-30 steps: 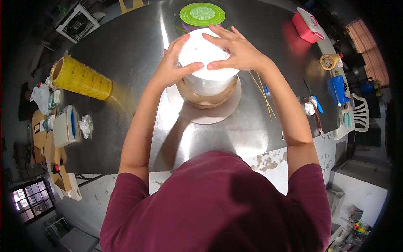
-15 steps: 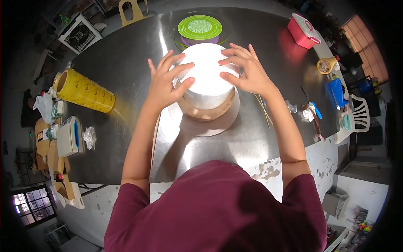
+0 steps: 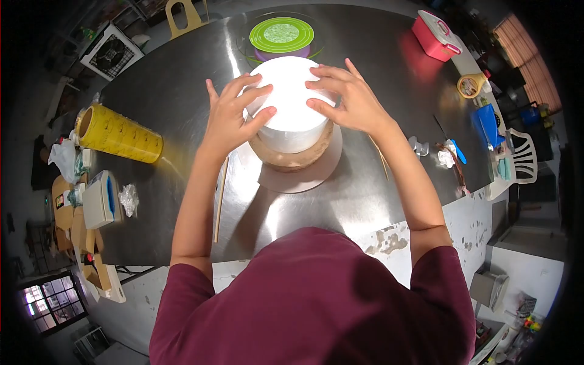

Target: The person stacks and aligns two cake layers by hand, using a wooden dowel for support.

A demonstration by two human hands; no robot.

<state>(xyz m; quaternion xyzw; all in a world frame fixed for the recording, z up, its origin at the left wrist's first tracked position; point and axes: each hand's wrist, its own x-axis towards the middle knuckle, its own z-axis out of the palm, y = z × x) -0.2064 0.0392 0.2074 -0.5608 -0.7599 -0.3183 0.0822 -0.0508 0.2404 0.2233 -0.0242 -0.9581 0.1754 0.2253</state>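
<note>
A white round cylinder [image 3: 291,100] stands on a brown cake layer [image 3: 292,156], which rests on a round pale board [image 3: 310,173] on the steel table [image 3: 182,85]. My left hand [image 3: 231,118] lies flat on the cylinder's left top edge, fingers spread. On the right top edge rests my right hand [image 3: 347,103], fingers also spread. Both palms press on the white top from the sides; neither hand closes around anything.
A green and purple turntable [image 3: 281,35] sits just behind the cylinder. A yellow roll [image 3: 118,132] lies at the left, a red box [image 3: 435,34] at the back right. Thin wooden sticks [image 3: 219,198] lie by my left forearm. Small tools and a tape roll [image 3: 471,85] crowd the right edge.
Both hands slid from overlapping on the cylinder's top to its left and right edges, fingers now spread. The view shifted slightly, and the sticks show by my left arm.
</note>
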